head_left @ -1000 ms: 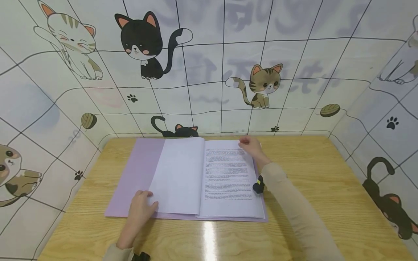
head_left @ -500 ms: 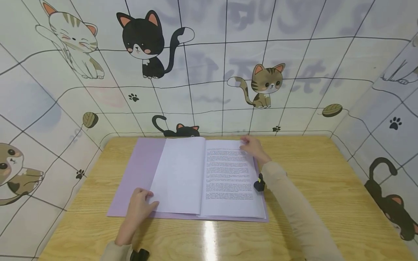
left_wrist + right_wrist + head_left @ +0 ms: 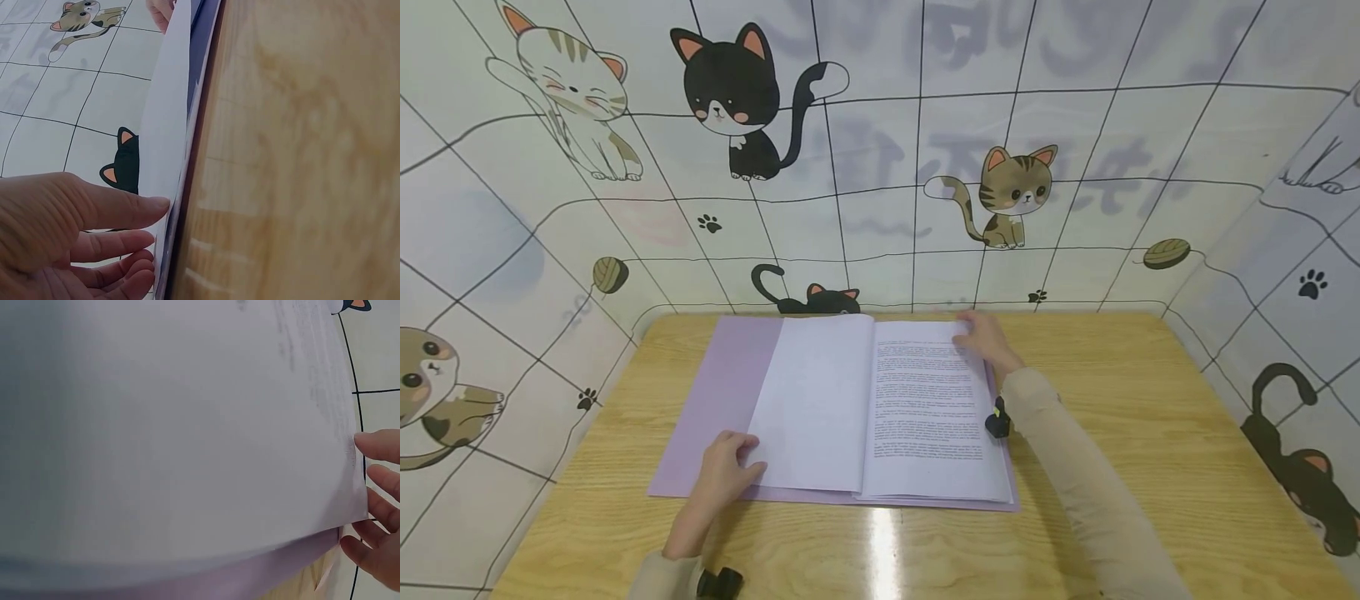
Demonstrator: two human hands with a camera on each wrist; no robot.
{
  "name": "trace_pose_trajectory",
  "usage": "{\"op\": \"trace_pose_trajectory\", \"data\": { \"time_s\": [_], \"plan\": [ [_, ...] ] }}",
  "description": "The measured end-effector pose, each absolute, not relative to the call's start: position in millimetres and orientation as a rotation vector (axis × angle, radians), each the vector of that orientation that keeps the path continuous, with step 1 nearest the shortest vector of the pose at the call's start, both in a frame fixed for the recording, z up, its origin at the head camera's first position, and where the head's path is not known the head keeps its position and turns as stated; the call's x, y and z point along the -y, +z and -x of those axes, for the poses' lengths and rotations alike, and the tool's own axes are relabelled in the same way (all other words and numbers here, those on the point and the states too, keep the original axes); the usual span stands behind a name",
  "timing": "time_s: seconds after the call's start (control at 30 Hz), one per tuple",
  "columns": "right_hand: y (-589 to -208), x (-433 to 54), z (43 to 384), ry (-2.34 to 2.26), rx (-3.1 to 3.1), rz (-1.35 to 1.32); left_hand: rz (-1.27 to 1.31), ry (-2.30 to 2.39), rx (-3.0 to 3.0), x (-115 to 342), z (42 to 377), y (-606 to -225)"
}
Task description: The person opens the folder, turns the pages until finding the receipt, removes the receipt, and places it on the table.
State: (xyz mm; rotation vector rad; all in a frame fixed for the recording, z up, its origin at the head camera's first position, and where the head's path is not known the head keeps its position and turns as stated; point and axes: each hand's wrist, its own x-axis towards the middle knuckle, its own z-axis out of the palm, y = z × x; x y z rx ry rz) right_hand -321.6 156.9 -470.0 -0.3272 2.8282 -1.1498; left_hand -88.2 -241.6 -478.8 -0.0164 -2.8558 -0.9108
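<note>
An open purple folder (image 3: 688,442) lies on the wooden table with its sheets spread. On the left is a blank white page (image 3: 820,400); a page of dense printed text (image 3: 928,408) faces it. My left hand (image 3: 724,467) rests at the blank page's lower left corner. In the left wrist view, its thumb (image 3: 147,211) reaches the sheet's edge, and the other fingers bend loosely below. My right hand (image 3: 988,340) is at the printed page's top right corner. The right wrist view shows its fingers (image 3: 384,481) spread along the paper's edge, slightly bent.
The light wooden table (image 3: 1112,433) extends on both sides of the folder. Behind it and at the sides stand white walls (image 3: 880,225) with a grid and cartoon cats. A black wrist camera (image 3: 997,421) overlaps the printed page's right edge.
The head view has shifted slightly. Both hands stay at the same page corners, with only small finger movements; the pages lie as before.
</note>
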Motion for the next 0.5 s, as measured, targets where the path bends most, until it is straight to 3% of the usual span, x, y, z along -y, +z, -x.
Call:
{"op": "trace_pose_trajectory", "data": {
  "time_s": [0.5],
  "plan": [
    [-466.6,-155.5,323.1,-1.101,-2.902,0.231,0.004,-0.939,2.867,242.2,89.1,-478.4]
  ]
}}
